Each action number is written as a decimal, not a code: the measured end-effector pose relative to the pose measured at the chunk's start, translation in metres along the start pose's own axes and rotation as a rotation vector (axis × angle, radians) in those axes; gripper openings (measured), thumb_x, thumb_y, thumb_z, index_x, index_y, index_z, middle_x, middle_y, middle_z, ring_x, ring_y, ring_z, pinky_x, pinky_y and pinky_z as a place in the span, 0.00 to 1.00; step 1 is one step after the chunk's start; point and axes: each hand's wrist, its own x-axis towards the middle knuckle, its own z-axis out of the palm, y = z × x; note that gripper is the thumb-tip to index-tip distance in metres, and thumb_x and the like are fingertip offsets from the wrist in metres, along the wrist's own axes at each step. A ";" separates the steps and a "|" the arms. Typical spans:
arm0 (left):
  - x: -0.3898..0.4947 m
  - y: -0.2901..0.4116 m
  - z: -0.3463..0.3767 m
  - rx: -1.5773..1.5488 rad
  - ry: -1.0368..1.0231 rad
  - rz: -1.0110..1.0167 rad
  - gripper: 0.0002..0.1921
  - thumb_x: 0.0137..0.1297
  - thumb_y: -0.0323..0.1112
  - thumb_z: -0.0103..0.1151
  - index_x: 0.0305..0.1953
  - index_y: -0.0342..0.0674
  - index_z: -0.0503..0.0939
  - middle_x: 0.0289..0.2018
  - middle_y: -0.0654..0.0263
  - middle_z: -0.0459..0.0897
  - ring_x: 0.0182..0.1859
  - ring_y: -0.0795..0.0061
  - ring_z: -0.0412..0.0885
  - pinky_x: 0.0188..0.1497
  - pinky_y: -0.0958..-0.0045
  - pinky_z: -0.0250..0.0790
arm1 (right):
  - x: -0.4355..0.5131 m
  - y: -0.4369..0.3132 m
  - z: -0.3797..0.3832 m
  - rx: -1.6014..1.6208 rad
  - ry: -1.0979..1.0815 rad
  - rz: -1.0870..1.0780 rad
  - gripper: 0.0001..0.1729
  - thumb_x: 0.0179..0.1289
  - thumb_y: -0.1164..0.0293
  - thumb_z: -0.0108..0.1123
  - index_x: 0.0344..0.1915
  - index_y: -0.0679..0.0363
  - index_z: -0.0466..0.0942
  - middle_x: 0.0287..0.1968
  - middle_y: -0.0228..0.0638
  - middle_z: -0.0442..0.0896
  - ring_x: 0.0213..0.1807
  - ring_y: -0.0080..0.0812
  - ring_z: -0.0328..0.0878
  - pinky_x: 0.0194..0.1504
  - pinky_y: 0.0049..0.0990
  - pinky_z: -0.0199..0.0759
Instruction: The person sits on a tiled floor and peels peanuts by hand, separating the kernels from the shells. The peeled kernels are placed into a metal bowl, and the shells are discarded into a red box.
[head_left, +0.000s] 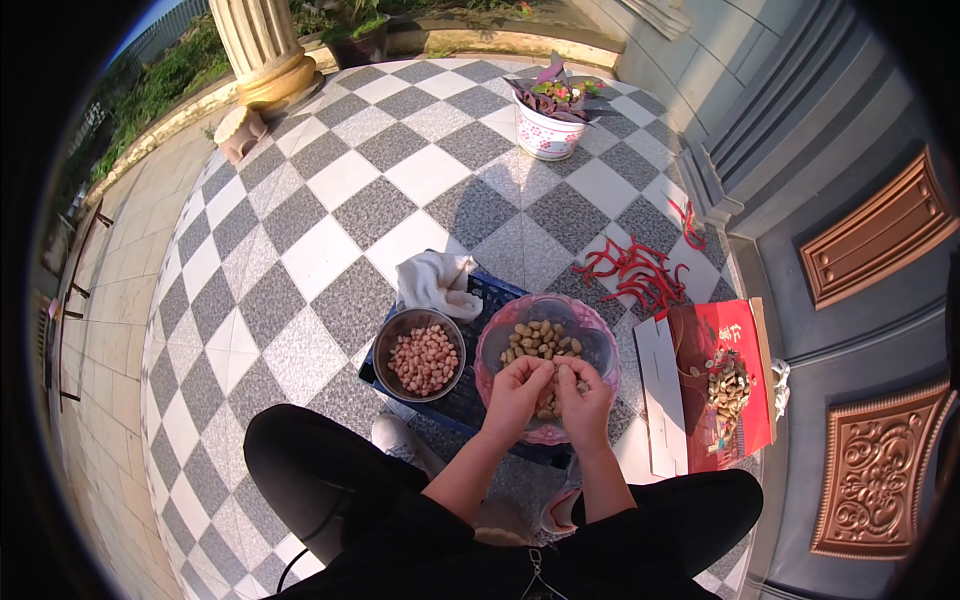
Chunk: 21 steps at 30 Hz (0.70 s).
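My left hand (517, 394) and my right hand (584, 397) meet at the fingertips over a pink-rimmed plastic bowl (489, 322). Pinched between them is something small, mostly hidden by the fingers; it looks like a peanut. Unshelled peanuts (541, 339) lie in that bowl, partly behind my hands. To its left, a round metal bowl (382, 352) holds shelled pinkish peanut kernels (423, 361). Both bowls rest on a dark blue plastic crate (491, 286). A crumpled whitish cloth (436, 283) lies at the crate's far left corner.
Right of the crate, an open red cardboard box (694, 442) contains peanut shells (727, 394). Red chili peppers (645, 274) are spread on the checkered tile floor beyond it. Farther off stands a white flowerpot (549, 135). A grey door (802, 397) with copper-coloured panels flanks the right side.
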 end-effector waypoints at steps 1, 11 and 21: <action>-0.001 0.001 0.001 -0.020 0.010 -0.012 0.07 0.63 0.34 0.47 0.29 0.39 0.70 0.16 0.74 0.68 0.17 0.89 0.62 0.17 0.86 0.51 | 0.001 0.000 -0.001 0.054 -0.018 0.048 0.08 0.58 0.74 0.50 0.36 0.65 0.74 0.27 0.31 0.76 0.26 0.14 0.70 0.25 0.12 0.63; 0.015 0.009 -0.025 -0.206 0.236 0.126 0.06 0.62 0.32 0.45 0.29 0.39 0.66 0.20 0.70 0.68 0.16 0.84 0.61 0.15 0.83 0.51 | 0.010 0.007 -0.014 0.854 -0.141 0.448 0.06 0.58 0.75 0.44 0.34 0.64 0.68 0.29 0.35 0.71 0.21 0.20 0.64 0.12 0.14 0.52; 0.027 0.020 -0.072 -0.069 0.870 0.395 0.06 0.59 0.30 0.50 0.37 0.41 0.66 0.23 0.74 0.70 0.20 0.88 0.66 0.18 0.87 0.56 | 0.020 0.053 -0.010 -0.083 -0.218 0.284 0.12 0.56 0.66 0.53 0.28 0.66 0.75 0.21 0.33 0.77 0.24 0.25 0.74 0.20 0.19 0.63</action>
